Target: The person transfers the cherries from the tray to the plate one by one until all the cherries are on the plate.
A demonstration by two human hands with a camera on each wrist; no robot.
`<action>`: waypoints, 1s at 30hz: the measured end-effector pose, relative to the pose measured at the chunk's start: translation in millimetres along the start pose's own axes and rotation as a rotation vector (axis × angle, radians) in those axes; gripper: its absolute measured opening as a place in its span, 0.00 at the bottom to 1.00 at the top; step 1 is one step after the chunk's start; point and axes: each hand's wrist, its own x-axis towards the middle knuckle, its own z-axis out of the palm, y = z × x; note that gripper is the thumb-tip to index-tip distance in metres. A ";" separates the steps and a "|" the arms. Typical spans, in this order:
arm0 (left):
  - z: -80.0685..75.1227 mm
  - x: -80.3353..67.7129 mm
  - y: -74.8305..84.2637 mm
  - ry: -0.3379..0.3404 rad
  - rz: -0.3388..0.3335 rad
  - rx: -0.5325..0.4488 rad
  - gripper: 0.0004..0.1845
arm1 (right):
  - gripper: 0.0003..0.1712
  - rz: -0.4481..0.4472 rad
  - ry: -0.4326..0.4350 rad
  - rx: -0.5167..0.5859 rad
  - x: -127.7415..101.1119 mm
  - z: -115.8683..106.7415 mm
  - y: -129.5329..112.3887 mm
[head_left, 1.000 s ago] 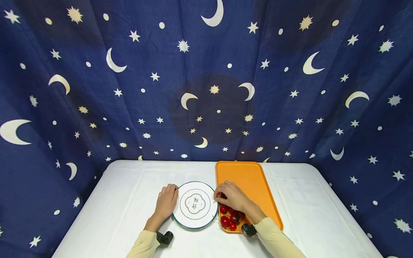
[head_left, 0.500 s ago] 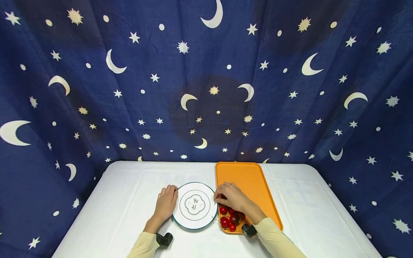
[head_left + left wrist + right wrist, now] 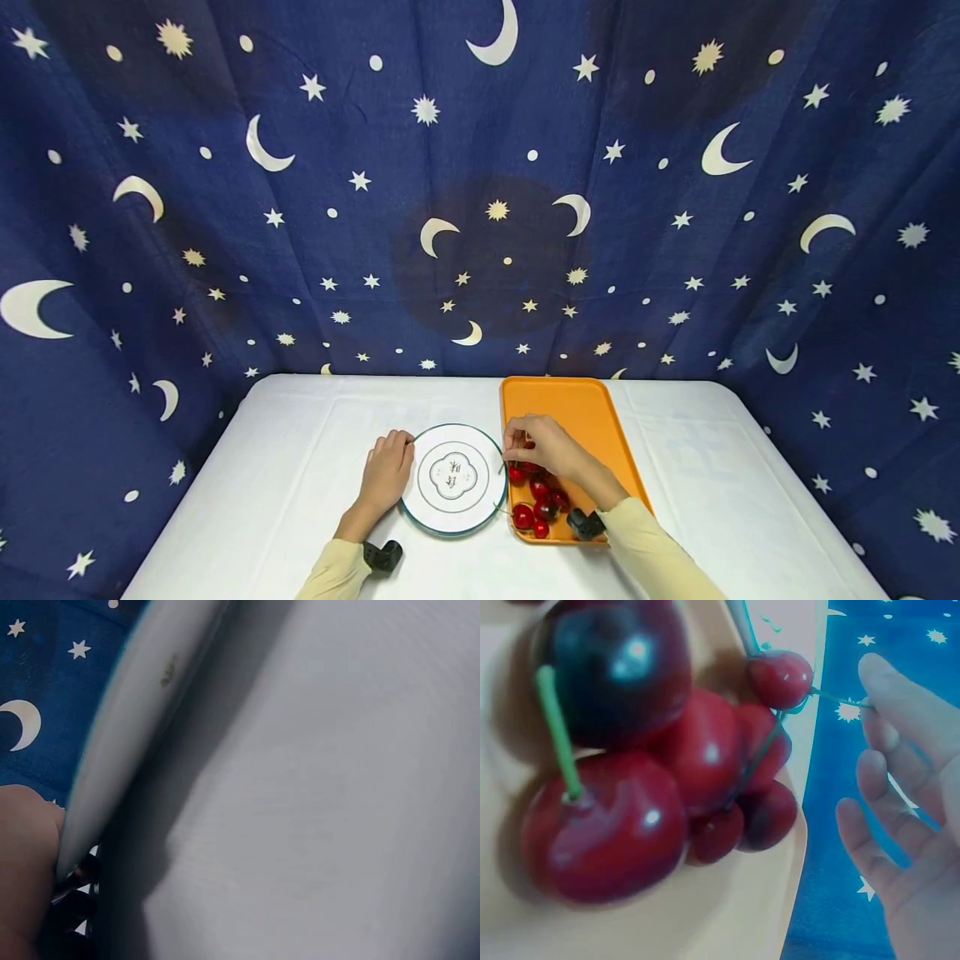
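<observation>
since the earlier frame our right hand (image 3: 542, 446) has lifted a little from the pile of cherries (image 3: 537, 496) and drawn back toward the far end of the orange tray (image 3: 592, 412), and our wrist has swung further over the tray's near corner. our left hand (image 3: 386, 471) has not shifted.

our right grip is pinched on the thin green stem of one small red cherry (image 3: 781, 677), which hangs just above the heap, close to the tray's left rim; in the right wrist view the thumb and forefinger meet on the stem while the other fingers (image 3: 870, 825) hang loosely curled. the remaining cherries lie bunched at the near end of the tray, touching one another, one of them very dark.

our left grip is released: the hand rests flat on the white desk (image 3: 300, 467), its fingertips touching the left edge of the white plate (image 3: 453, 477). the plate sits just left of the tray, its green rim nearly against it.

a dark blue curtain (image 3: 300, 208) with moons and stars hangs behind the desk.
</observation>
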 end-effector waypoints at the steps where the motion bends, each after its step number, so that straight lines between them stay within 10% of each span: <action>1: -0.5 -0.1 0.0 -0.005 0.002 -0.008 0.10 | 0.09 0.002 0.003 0.011 0.5 -0.8 -1.0; 30: -4.0 2.3 2.0 -0.068 -0.036 0.021 0.11 | 0.07 0.078 0.095 0.207 17.7 16.9 -11.8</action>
